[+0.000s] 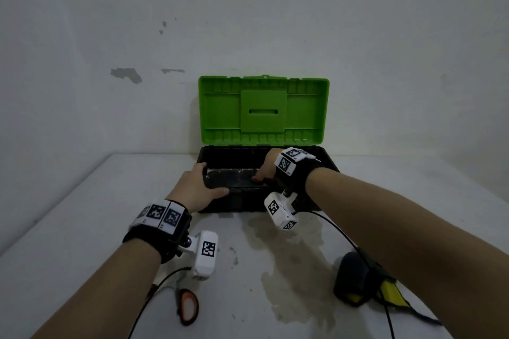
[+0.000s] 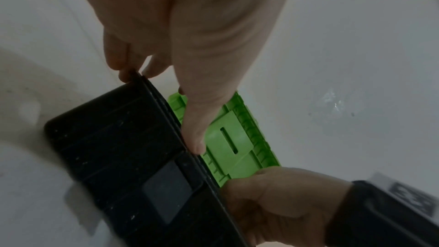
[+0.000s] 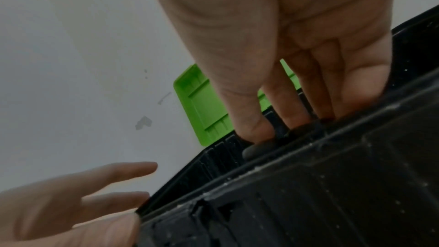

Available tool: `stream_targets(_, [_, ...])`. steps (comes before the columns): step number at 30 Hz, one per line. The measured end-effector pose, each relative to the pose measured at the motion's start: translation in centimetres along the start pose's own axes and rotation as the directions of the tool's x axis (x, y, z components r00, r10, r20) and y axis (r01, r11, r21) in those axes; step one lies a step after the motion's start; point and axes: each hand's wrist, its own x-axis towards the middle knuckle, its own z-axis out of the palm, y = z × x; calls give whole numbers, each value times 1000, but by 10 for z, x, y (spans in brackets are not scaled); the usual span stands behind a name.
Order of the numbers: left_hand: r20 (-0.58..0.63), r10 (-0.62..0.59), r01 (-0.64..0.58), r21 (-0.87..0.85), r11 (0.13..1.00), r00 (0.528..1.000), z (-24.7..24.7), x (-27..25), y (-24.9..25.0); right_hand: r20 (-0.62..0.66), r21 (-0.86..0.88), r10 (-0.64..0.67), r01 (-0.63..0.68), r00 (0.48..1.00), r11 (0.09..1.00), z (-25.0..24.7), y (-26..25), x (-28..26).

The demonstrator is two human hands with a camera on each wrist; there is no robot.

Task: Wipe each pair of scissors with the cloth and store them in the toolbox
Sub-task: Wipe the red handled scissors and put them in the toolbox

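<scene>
The black toolbox [image 1: 242, 202] stands open against the wall, its green lid [image 1: 263, 110] upright. My left hand [image 1: 213, 180] braces its front left corner, with the thumb [image 2: 193, 138] laid along the front rim and straight fingers [image 3: 123, 172] against the side wall. My right hand [image 1: 260, 176] reaches down inside the box. In the right wrist view its fingers [image 3: 290, 127] curl round a dark rounded scissors handle [image 3: 257, 148] behind the front wall; the blades are hidden. Another pair of scissors [image 1: 188, 308], orange-handled, lies on the table near my left forearm. The dark and yellow cloth [image 1: 358, 281] lies under my right forearm.
The white table [image 1: 82, 228] has a damp stain [image 1: 292, 261] in front of the box. Black cables [image 1: 341, 237] trail from both wrist cameras across the near table. The wall stands right behind the toolbox lid.
</scene>
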Motion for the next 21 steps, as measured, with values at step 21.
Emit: stream_targets(21, [-120,14,-29,-121,992,993,-4,-3,-12,357,-443,-23,191,934,876,20,-26,43])
